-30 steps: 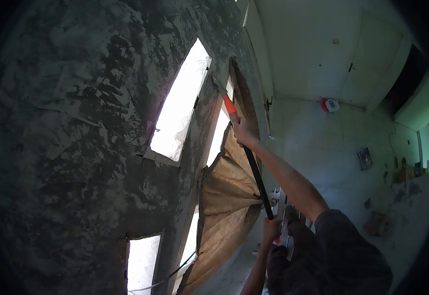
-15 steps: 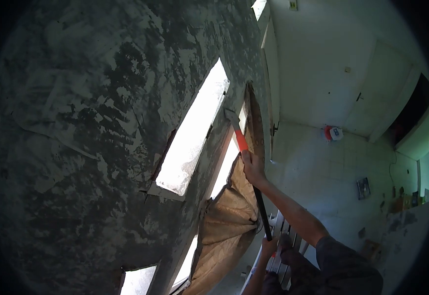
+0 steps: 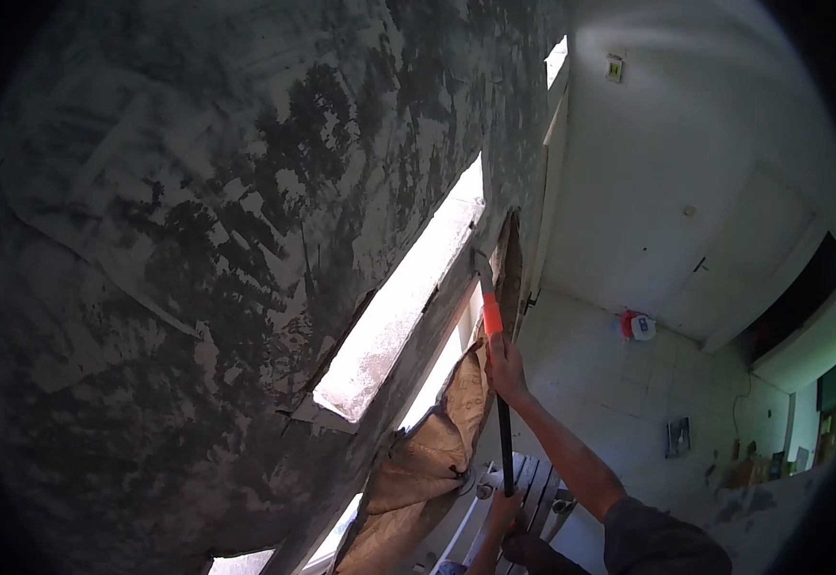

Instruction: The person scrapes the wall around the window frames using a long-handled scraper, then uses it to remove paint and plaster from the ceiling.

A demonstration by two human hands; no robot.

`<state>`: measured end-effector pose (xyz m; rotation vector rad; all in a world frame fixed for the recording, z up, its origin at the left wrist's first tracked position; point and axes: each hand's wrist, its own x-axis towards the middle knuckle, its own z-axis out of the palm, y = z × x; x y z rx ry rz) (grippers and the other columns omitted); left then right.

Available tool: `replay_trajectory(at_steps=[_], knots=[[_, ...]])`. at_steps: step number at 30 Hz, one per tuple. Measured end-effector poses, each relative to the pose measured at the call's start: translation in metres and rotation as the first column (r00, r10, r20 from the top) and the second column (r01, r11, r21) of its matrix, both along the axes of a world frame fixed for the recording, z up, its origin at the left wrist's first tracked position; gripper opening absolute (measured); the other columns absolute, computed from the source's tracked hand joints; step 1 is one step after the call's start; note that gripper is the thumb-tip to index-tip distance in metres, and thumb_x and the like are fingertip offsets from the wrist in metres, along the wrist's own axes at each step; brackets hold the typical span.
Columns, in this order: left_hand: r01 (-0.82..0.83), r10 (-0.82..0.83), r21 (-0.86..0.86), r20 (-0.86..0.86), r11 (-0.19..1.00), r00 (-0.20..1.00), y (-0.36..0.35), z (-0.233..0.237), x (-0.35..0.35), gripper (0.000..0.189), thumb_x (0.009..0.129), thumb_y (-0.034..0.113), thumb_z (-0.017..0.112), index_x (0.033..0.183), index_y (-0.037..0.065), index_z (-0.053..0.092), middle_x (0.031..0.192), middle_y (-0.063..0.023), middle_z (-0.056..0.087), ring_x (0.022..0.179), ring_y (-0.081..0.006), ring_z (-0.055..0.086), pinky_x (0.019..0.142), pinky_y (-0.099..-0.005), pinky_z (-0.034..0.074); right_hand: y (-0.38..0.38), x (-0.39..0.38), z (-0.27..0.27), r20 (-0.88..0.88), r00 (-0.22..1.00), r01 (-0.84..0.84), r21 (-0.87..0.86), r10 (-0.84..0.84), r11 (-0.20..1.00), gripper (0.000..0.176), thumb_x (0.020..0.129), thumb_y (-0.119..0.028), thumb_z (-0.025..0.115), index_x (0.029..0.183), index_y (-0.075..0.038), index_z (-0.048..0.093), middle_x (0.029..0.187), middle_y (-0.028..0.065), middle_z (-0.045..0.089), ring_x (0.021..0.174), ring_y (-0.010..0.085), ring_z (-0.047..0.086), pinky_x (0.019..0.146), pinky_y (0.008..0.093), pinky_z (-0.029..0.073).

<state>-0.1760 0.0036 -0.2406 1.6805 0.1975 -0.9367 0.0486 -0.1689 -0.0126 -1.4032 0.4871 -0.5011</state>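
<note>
1. Right hand (image 3: 506,369): fingers wrapped tight round long bar (image 3: 504,431), just below orange band (image 3: 492,316); bare forearm rising from dark sleeve at 5 o'clock.
2. Left hand (image 3: 502,505): closed round bar's lower end, at 6 o'clock from right hand, in shadow.
3. Bar: near upright, leaning slightly toward 11 o'clock. Top end at edge of window (image 3: 403,307), on the strip between two bright openings. Contact probable, view too dim to confirm.
4. Brown cloth (image 3: 432,450): bunched and hanging over lower opening, just beside bar's black shaft at 9 o'clock.
5. Wall (image 3: 197,240): rough, patchy grey plaster, filling view from 7 to 12 o'clock.
6. Slatted frame (image 3: 538,484): pale, just beside left hand at 2 o'clock.
7. Red-and-white object (image 3: 636,326): at 2 o'clock from right hand, well apart, below pale door (image 3: 724,249).
</note>
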Motion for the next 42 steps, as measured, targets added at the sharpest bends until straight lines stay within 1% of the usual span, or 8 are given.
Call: replay_trajectory(at_steps=[5,8,17,19,21,25,30,42], knots=[[-0.055,0.051,0.021,0.130,0.998,0.990,0.016,-0.011,0.000,0.031,0.075,0.022,0.074,0.061,0.002,0.057,0.054,-0.0013,0.051,0.052,-0.0110,0.052,0.049,-0.0327,0.041,0.009,0.002,0.016,0.028,0.998,0.055,0.045,-0.057,0.997,0.047,0.100,-0.042,0.040,0.075,-0.005,0.052,0.060,-0.0041,0.040,0.052,0.0056,0.040,0.046,0.0267,0.033],[-0.126,0.128,-0.039,0.049,0.991,0.991,0.013,0.111,0.018,0.028,0.075,0.012,0.066,0.056,0.001,0.050,0.054,0.0020,0.047,0.054,-0.0055,0.041,0.046,-0.0319,0.034,0.011,0.005,0.050,0.055,0.996,0.072,0.001,-0.071,0.997,0.046,0.100,-0.042,0.040,0.073,-0.005,0.050,0.061,-0.0045,0.039,0.054,0.0052,0.040,0.047,0.0260,0.033],[-0.087,0.060,0.140,0.191,0.986,0.980,0.041,0.026,-0.034,0.029,0.075,0.019,0.069,0.059,-0.003,0.058,0.052,-0.0044,0.054,0.054,-0.0086,0.049,0.049,-0.0337,0.039,0.028,-0.015,-0.001,-0.091,0.996,0.030,0.029,-0.027,0.999,0.049,0.099,-0.044,0.040,0.069,-0.006,0.047,0.058,-0.0037,0.039,0.052,0.0044,0.039,0.048,0.0262,0.033],[-0.069,0.027,0.139,0.282,0.988,0.959,0.027,0.075,0.014,0.030,0.074,0.018,0.068,0.058,-0.004,0.055,0.050,-0.0056,0.051,0.054,-0.0083,0.049,0.049,-0.0339,0.040,-0.005,0.026,0.027,0.172,0.972,0.198,-0.219,-0.162,0.955,0.051,0.098,-0.047,0.040,0.067,-0.007,0.045,0.052,-0.0033,0.038,0.043,0.0062,0.038,0.041,0.0269,0.031],[0.056,-0.091,0.144,0.251,0.988,0.964,0.011,0.111,0.081,0.038,0.071,0.025,0.069,0.058,-0.008,0.054,0.049,-0.0122,0.053,0.054,-0.0154,0.058,0.051,-0.0402,0.042,-0.040,0.055,0.072,0.049,0.992,0.112,0.112,-0.118,0.987,0.050,0.098,-0.049,0.040,0.069,-0.009,0.043,0.048,-0.0031,0.037,0.032,0.0089,0.035,0.032,0.0276,0.027],[0.023,-0.075,0.151,0.349,0.988,0.934,-0.011,0.090,0.041,0.040,0.071,0.026,0.067,0.057,-0.008,0.051,0.049,-0.0117,0.052,0.054,-0.0142,0.057,0.049,-0.0412,0.040,-0.040,0.039,0.077,0.037,0.999,0.022,0.091,-0.026,0.996,0.053,0.094,-0.060,0.038,0.074,-0.011,0.040,0.045,-0.0017,0.035,0.030,0.0098,0.035,0.029,0.0270,0.028],[-0.113,0.111,0.094,0.030,0.989,0.993,0.008,0.046,-0.025,0.027,0.072,0.015,0.067,0.056,-0.001,0.053,0.052,-0.0021,0.052,0.050,-0.0111,0.050,0.047,-0.0326,0.039,-0.022,0.008,0.045,-0.143,0.988,-0.026,0.183,0.052,0.983,0.053,0.092,-0.064,0.039,0.083,-0.011,0.040,0.047,-0.0027,0.035,0.031,0.0082,0.035,0.029,0.0261,0.028],[-0.041,0.020,0.259,0.087,0.965,0.996,0.055,0.113,-0.033,0.036,0.071,0.027,0.071,0.061,-0.006,0.059,0.056,-0.0120,0.059,0.056,-0.0179,0.060,0.053,-0.0400,0.044,0.016,-0.007,0.037,-0.106,0.994,-0.010,0.093,0.020,0.996,0.046,0.097,-0.053,0.038,0.079,-0.011,0.040,0.046,-0.0038,0.033,0.031,0.0077,0.034,0.029,0.0260,0.026]])
